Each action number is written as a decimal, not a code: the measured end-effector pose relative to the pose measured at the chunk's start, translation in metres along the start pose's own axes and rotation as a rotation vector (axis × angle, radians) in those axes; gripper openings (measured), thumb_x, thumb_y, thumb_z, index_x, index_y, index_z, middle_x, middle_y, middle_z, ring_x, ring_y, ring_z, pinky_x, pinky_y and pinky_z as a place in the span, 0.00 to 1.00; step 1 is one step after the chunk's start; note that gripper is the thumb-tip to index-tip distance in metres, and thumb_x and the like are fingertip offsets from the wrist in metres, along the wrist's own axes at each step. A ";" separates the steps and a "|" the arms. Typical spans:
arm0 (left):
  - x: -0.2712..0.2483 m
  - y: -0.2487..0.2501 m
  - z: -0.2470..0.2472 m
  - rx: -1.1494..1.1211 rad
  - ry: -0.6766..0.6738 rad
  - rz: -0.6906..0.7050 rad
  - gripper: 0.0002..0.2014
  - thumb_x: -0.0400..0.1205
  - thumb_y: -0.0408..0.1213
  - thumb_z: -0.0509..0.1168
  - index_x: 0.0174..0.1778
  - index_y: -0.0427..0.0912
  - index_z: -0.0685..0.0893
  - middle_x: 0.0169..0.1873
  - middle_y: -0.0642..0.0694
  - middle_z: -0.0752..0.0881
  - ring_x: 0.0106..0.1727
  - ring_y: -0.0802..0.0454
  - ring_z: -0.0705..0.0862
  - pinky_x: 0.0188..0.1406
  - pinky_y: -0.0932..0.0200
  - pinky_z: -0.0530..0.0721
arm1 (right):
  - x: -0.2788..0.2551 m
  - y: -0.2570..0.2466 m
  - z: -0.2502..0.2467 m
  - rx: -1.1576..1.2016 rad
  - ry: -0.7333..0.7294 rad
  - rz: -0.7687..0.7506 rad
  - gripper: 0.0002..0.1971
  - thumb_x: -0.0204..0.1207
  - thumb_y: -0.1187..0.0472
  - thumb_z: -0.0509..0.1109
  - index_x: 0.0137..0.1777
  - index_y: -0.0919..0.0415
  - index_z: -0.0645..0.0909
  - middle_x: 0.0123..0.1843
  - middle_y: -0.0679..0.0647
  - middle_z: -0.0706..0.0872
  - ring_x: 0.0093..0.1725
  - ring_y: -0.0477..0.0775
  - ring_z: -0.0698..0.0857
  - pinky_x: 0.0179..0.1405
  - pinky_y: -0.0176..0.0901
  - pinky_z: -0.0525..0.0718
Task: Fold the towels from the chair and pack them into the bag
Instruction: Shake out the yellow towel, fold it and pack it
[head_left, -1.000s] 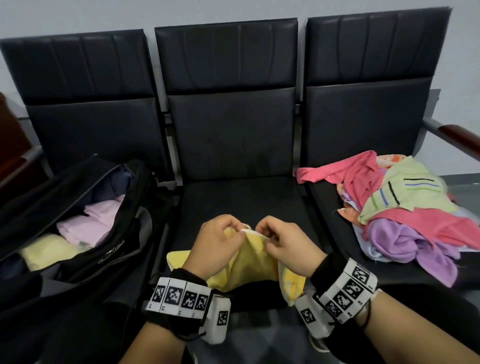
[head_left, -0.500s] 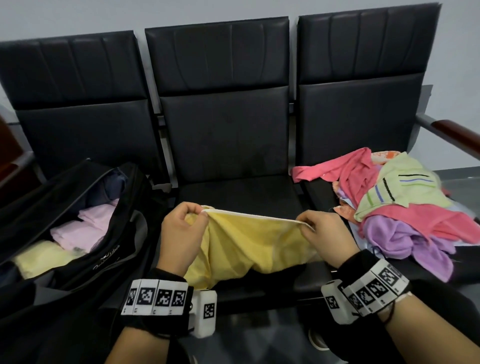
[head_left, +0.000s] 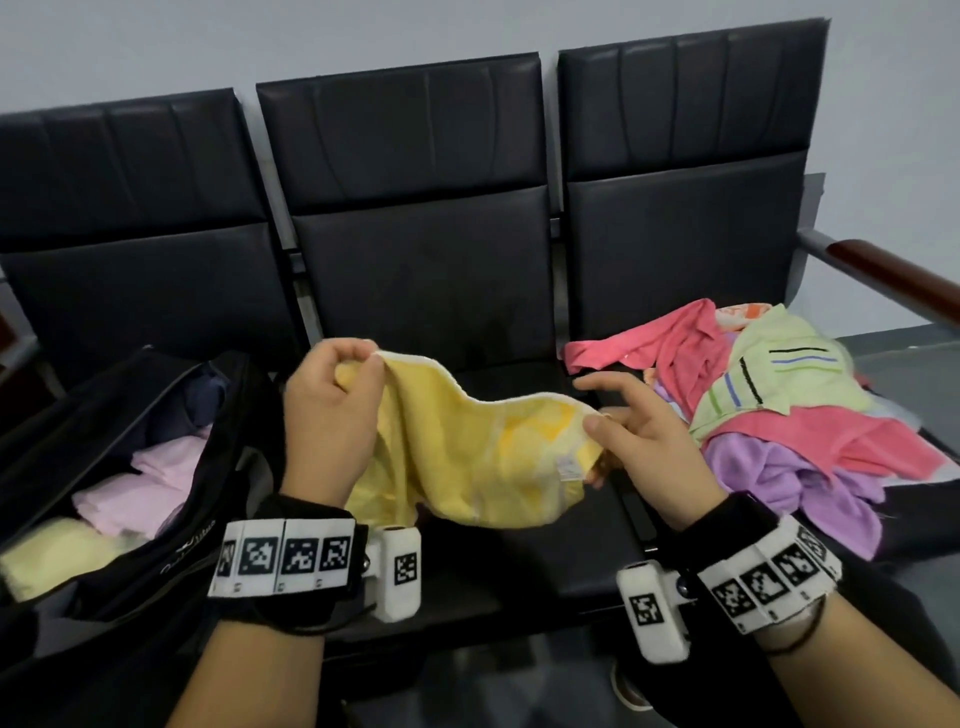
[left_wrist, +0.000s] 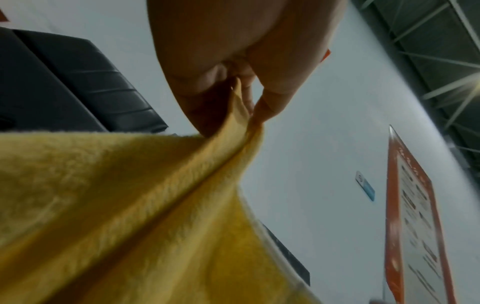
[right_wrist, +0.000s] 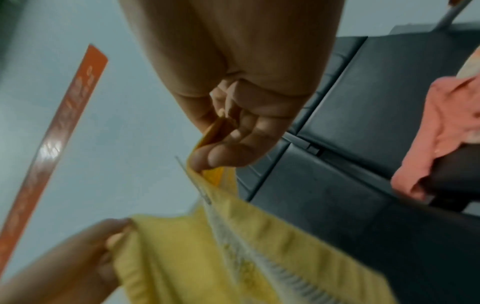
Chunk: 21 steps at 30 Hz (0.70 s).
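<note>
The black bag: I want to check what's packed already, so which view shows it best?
The head view. The black bag lies open on the left seat, showing folded pink and pale yellow towels inside. Neither wrist view shows it; both mainly show the yellow towel.

Yellow towel: soft terry with a pale edge band and a small label near one corner; held up above the middle seat, sagging between its two held corners, lower part bunched.
Towel pile: unfolded, heaped on the right-hand seat; pink, lilac, pale green with stripes, a bit of orange print.
Bag: black, open, on the left seat; folded pink and pale yellow towels lie inside, something dark blue behind them.
</note>
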<state>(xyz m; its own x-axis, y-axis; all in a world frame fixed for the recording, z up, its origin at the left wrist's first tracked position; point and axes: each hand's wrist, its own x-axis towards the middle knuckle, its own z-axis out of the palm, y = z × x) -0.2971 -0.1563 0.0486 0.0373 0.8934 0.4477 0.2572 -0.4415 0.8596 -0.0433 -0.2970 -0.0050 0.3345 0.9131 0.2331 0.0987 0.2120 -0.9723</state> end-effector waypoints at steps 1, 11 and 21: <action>-0.001 0.000 0.007 0.024 -0.068 0.013 0.05 0.80 0.37 0.67 0.45 0.51 0.86 0.45 0.60 0.89 0.49 0.67 0.85 0.50 0.69 0.80 | 0.000 -0.007 0.005 0.040 -0.040 -0.012 0.11 0.83 0.70 0.65 0.57 0.55 0.83 0.30 0.69 0.80 0.23 0.65 0.82 0.25 0.53 0.84; -0.051 -0.026 0.028 0.059 -0.464 -0.062 0.14 0.78 0.31 0.73 0.49 0.58 0.85 0.43 0.56 0.89 0.43 0.54 0.88 0.44 0.57 0.88 | -0.007 -0.005 0.047 -0.140 -0.478 0.125 0.17 0.83 0.75 0.58 0.64 0.58 0.80 0.52 0.58 0.91 0.48 0.60 0.92 0.39 0.43 0.85; -0.067 -0.018 0.023 -0.017 -0.516 -0.090 0.10 0.79 0.31 0.75 0.49 0.53 0.90 0.44 0.52 0.92 0.45 0.55 0.90 0.48 0.58 0.89 | -0.005 -0.004 0.070 -0.588 -0.235 -0.219 0.02 0.77 0.58 0.76 0.44 0.54 0.90 0.46 0.45 0.79 0.48 0.42 0.81 0.49 0.37 0.80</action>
<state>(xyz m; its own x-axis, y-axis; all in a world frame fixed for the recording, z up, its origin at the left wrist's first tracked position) -0.2817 -0.2060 -0.0024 0.4879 0.8506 0.1962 0.2659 -0.3589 0.8947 -0.1109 -0.2775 -0.0037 0.0422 0.9361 0.3491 0.6577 0.2370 -0.7150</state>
